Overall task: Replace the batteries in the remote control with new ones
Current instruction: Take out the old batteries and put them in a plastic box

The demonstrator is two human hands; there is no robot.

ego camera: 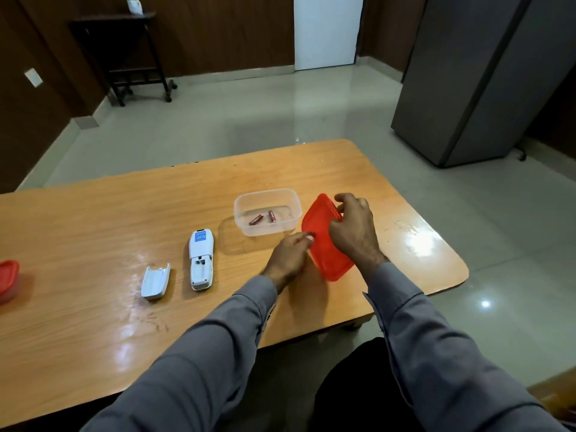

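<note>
A white remote control (201,261) lies face down on the wooden table (93,219), its battery bay open and bare. Its white battery cover (155,281) lies just left of it. A clear plastic box (267,211) stands uncovered behind, with two red batteries (263,217) on its floor. My right hand (353,227) grips the box's red lid (324,241), tilted up right of the box. My left hand (288,255) touches the lid's left edge with its fingertips.
Another red-lidded container (7,277) sits at the table's far left edge. A grey cabinet (480,76) stands on the floor at the back right, and a dark wheeled stand (124,54) at the back left. The table's right edge is near my right arm.
</note>
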